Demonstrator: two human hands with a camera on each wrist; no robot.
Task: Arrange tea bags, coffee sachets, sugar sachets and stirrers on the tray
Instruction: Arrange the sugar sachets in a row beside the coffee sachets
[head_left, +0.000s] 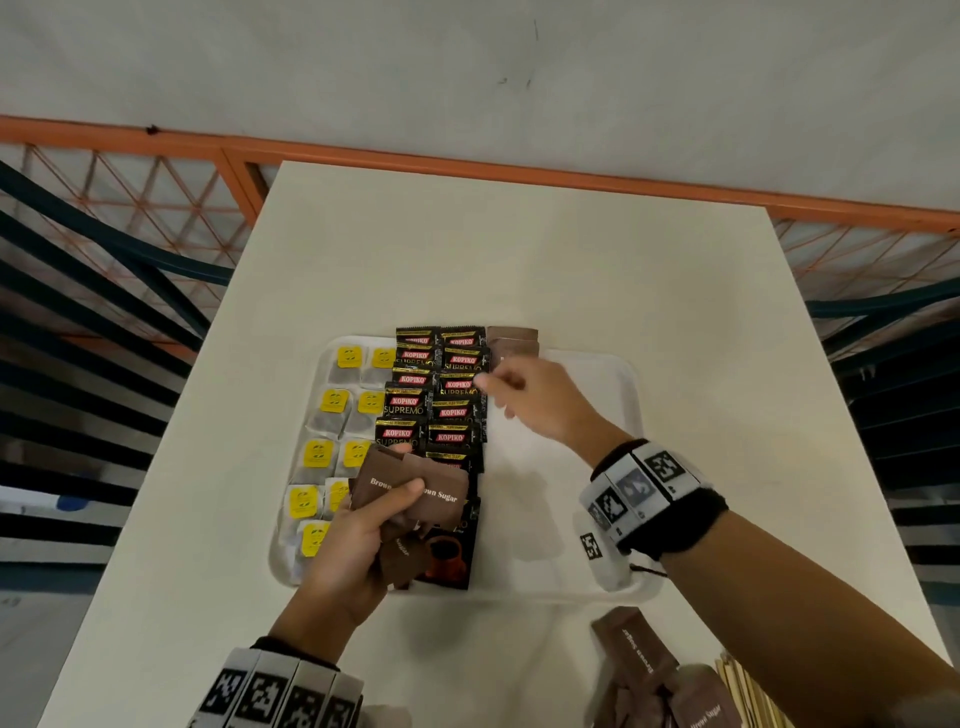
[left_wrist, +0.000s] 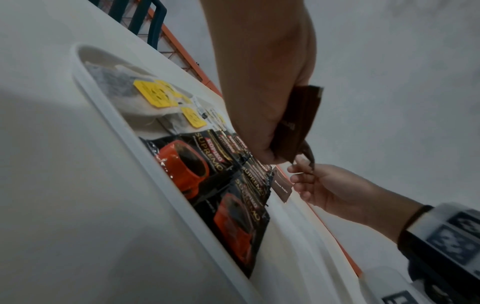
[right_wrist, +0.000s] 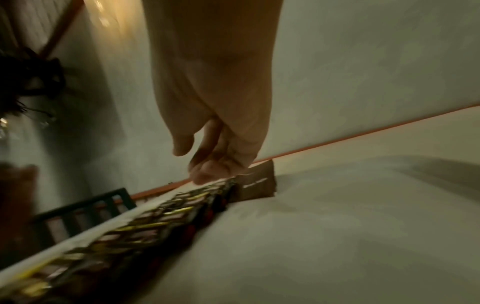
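White tray (head_left: 597, 364) of tea bags (head_left: 332, 402), coffee sachets (head_left: 405, 405); left hand (head_left: 358, 540) gripping sugar sachets (head_left: 415, 486), right hand (head_left: 535, 400) loose-fingered.

— Smooth and matt on the desk (head_left: 519, 260), pale, like laminate. Same for the tray (head_left: 587, 364)?

— Smooth white plastic there, slightly shiny along the rim. Glossy foil-like film on the coffee sachets (head_left: 415, 410), black with gold edging.

— And the tea bags (head_left: 332, 415)?

— Thin, matt filter paper, with smooth yellow paper tags. Matt brown paper on the sugar sachets (head_left: 410, 488), a little creased.

— Those stirrers (head_left: 748, 691)?

— Pale wood by the look, unvarnished. Rough painted metal on the orange rail (head_left: 467, 171) behind.
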